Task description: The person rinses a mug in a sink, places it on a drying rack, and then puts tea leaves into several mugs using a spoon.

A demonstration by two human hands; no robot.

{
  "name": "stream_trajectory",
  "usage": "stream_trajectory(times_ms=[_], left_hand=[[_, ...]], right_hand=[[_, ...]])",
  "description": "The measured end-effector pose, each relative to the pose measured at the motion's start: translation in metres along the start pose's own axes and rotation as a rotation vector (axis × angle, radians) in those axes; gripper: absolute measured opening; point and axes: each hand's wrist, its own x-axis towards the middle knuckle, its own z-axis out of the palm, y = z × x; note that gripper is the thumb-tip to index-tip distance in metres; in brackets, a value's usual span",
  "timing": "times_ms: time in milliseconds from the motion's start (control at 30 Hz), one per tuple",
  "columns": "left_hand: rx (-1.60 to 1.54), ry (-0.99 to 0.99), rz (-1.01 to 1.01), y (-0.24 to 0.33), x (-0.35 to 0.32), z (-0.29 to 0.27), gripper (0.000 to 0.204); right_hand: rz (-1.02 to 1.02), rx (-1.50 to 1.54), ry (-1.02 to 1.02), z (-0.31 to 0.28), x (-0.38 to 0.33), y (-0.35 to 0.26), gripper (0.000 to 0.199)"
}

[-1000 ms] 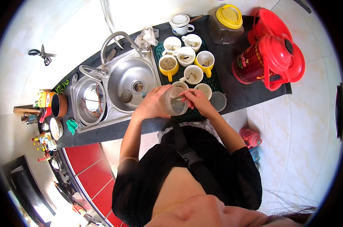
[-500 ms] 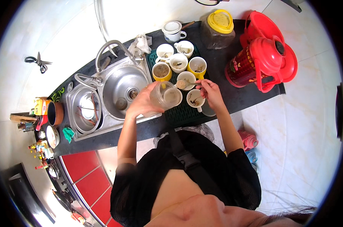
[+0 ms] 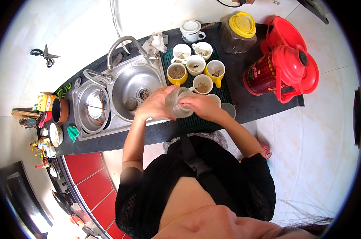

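Observation:
My left hand (image 3: 152, 105) is closed around a clear jar (image 3: 174, 104), tilted over the near end of a dark green tray (image 3: 187, 125). My right hand (image 3: 204, 107) is at the jar's mouth, its fingers closed on a spoon whose bowl is hidden in the jar. Just beyond sits a white cup (image 3: 197, 80) with light brown powder in it. Several other cups stand on the tray, among them a yellow cup (image 3: 177, 71) full of powder and another yellow cup (image 3: 215, 68) with dark bits inside. My right hand partly covers a nearer white cup (image 3: 215, 99).
A steel double sink (image 3: 134, 85) lies to the left. A lidded mug (image 3: 191, 31) and a yellow-lidded jar (image 3: 239, 34) stand at the back. On the right are a red thermos (image 3: 264, 73) and a red plastic tub (image 3: 286, 32). A round clear lid (image 3: 229, 110) lies by the tray.
The powder that was on the spoon now lies in the white cup. My right hand has moved left and the spoon has gone into the jar. The whole view has shifted slightly.

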Motion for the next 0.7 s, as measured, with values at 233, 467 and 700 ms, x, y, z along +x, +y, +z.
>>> stream_trajectory(times_ms=[233,467,700], left_hand=[[0.05,-0.048,0.026,-0.003,0.003,-0.001,0.089],[-0.034,0.012,0.022,-0.016,0.005,-0.007,0.092],[-0.413,0.067,0.003,-0.034,0.021,-0.02,0.095]], right_hand=[[-0.064,0.115,-0.068,0.059,0.011,0.032,0.016],[0.605,0.791,-0.158,0.023,0.028,0.026,0.021],[0.625,0.912,0.024,-0.01,0.037,0.044,0.025]])
